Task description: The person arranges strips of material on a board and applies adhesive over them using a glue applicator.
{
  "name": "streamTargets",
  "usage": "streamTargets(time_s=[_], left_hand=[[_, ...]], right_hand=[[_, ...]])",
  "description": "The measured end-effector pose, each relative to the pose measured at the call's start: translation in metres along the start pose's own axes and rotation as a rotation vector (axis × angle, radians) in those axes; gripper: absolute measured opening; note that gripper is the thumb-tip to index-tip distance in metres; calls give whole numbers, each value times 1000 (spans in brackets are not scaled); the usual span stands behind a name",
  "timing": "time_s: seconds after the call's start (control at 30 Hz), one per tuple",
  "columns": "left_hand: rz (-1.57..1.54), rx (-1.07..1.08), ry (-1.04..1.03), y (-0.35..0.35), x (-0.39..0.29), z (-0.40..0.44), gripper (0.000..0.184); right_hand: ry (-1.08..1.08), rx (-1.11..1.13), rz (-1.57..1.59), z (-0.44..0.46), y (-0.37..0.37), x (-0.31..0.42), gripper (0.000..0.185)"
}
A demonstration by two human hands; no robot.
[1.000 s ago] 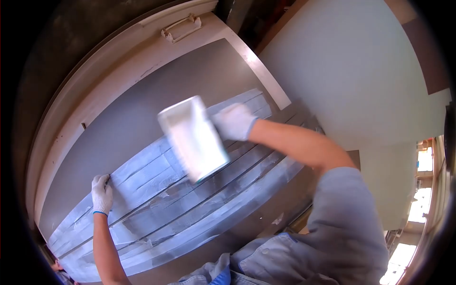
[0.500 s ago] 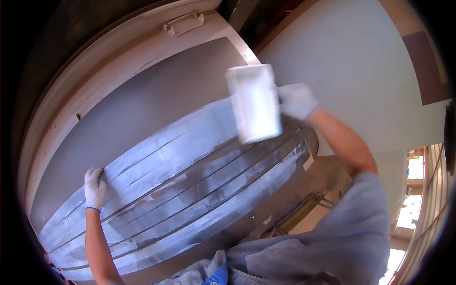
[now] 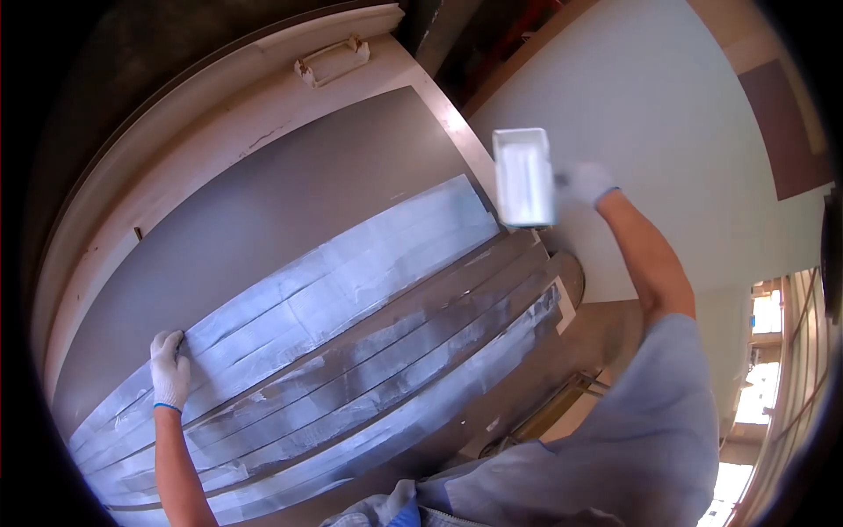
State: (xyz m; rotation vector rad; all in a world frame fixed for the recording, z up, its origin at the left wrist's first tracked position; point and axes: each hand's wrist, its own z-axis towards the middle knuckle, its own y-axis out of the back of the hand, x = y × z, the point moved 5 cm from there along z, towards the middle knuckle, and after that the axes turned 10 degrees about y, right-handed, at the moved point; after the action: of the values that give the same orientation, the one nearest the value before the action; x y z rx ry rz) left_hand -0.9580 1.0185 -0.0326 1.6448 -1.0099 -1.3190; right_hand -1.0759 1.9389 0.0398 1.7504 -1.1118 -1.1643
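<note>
My right hand, in a white glove, is closed at the side of a white rectangular tray-like tool, raised at the right end of the strips. A short dark part joins glove and tool; blur hides the fingers' exact grip. My left hand, also gloved, rests at the upper left edge of the whitish strips, its fingers bent. Something small and dark shows at its fingertips, too small to make out. The strips lie in long rows on a grey curved panel.
A pale frame with a handle-like bracket borders the panel at the top. A large pale green board stands at the right. Below it are a brownish metal frame and bright windows at the far right.
My right hand and the white tool have moved right and away from over the strips, uncovering their right end. My left hand has stayed at the strips' edge. The view has shifted slightly.
</note>
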Motion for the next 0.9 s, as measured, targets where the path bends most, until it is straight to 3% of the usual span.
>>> streamTargets(time_s=[0.1,0.17,0.27,0.37,0.4,0.43,0.47,0.5,0.53,0.63,0.67,0.77,0.8,0.83,0.9], left_hand=[[3,-6,-15,0,-6,-2,42],[16,-5,-35,-1,-11,1,41],[44,41,7,6,-19,5,41],[43,29,-10,4,-14,6,41],[51,29,-8,1,-13,5,41],[44,36,5,1,-12,6,42],[38,44,14,3,-12,9,42],[40,49,20,3,-13,8,43],[43,54,11,2,-10,9,43],[57,74,-13,-3,0,1,42],[54,55,-21,-1,-6,-5,42],[56,39,-21,3,-21,-9,41],[76,49,-17,2,-22,-10,41],[71,41,-37,2,-22,-11,39],[66,22,-55,6,-2,-15,38]], right_hand=[[-77,-26,-5,-49,28,16,26],[20,-28,33,-57,38,62,25],[268,-54,204,-63,87,212,25],[631,-192,460,-78,89,365,15],[768,-399,273,-92,68,421,14],[754,-273,340,-96,73,476,17],[852,-212,540,-105,124,500,16],[858,-385,625,-111,119,533,11],[870,-351,640,-111,123,555,14],[767,-182,539,-91,97,547,17],[729,-70,497,-84,80,516,19],[521,-188,375,-83,24,386,18],[429,-119,276,-87,5,338,18],[419,-242,264,-98,-3,289,18],[251,-83,87,-121,8,222,16]])
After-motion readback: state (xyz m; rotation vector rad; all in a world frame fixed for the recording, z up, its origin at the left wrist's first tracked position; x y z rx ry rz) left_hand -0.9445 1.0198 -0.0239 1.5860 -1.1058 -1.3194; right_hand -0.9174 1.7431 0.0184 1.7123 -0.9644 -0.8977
